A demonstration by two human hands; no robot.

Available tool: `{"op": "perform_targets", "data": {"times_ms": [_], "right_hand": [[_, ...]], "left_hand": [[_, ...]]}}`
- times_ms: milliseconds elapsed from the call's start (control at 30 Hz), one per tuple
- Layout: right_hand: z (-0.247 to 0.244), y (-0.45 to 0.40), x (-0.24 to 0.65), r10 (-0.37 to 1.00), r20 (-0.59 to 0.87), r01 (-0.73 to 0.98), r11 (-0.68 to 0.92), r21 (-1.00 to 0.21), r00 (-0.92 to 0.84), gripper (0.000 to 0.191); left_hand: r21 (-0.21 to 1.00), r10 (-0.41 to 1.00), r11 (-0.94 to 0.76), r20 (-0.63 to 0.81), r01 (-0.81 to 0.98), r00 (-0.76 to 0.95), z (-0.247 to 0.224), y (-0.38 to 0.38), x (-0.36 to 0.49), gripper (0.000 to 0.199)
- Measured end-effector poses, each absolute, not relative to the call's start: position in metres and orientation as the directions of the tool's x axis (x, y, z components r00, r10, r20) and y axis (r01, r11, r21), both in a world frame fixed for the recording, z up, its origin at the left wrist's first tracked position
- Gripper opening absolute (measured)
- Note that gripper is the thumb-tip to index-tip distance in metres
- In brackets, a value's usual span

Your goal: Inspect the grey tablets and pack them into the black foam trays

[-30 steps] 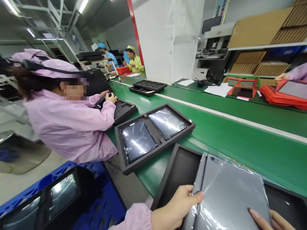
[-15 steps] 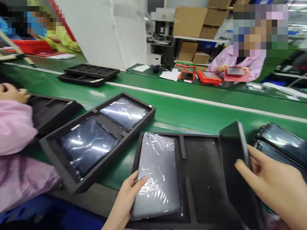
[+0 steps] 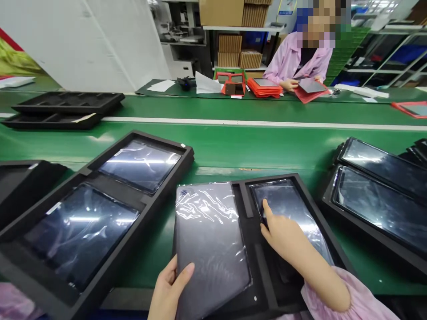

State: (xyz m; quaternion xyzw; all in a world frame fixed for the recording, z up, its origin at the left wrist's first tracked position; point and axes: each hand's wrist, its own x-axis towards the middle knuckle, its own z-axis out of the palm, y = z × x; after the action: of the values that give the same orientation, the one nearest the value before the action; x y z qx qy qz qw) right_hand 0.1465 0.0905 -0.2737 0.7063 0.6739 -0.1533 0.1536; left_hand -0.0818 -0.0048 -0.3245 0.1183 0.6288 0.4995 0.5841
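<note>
Since half a second ago, the dark slab I held upright at lower right has come down flat: a glossy black tablet (image 3: 293, 213) in crinkled clear film now lies in the right pocket of the matte black foam tray (image 3: 245, 202) at lower centre. My right hand (image 3: 283, 233) rests on its screen, forefinger stretched out and pressing the film, the other fingers loosely curled. My left hand (image 3: 168, 289), at the bottom edge, pinches the near corner of a grey tablet (image 3: 208, 240), thumb on top and fingers hidden beneath; its smooth rectangular back, rounded at the corners and wrapped in wrinkled shiny plastic, lies skewed over the tray's left pocket. At left, a second foam tray (image 3: 140, 198) holds two reflective screens. All sit on the flat green conveyor belt (image 3: 253, 146).
</note>
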Motion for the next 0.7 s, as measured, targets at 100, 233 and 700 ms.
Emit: {"op": "perform_targets", "data": {"times_ms": [100, 233, 700], "right_hand": [[-0.278, 0.086, 0.155, 0.98, -0.185, 0.91, -0.007, -0.415, -0.078, 0.034], [-0.296, 0.088, 0.146, 0.989, 0.127, 0.617, 0.146, -0.773, -0.074, 0.028], [-0.281, 0.076, 0.134, 0.283, 0.276, -0.275, 0.043, -0.961, -0.919, 0.057]], "left_hand": [[0.77, 0.735, 0.486, -0.616, -0.413, -0.283, -0.326, -0.007, -0.083, 0.073], [0.796, 0.737, 0.482, -0.594, -0.366, -0.323, -0.331, -0.014, -0.086, 0.071], [0.85, 0.756, 0.441, -0.524, -0.287, -0.392, -0.338, -0.01, -0.09, 0.059]]}}
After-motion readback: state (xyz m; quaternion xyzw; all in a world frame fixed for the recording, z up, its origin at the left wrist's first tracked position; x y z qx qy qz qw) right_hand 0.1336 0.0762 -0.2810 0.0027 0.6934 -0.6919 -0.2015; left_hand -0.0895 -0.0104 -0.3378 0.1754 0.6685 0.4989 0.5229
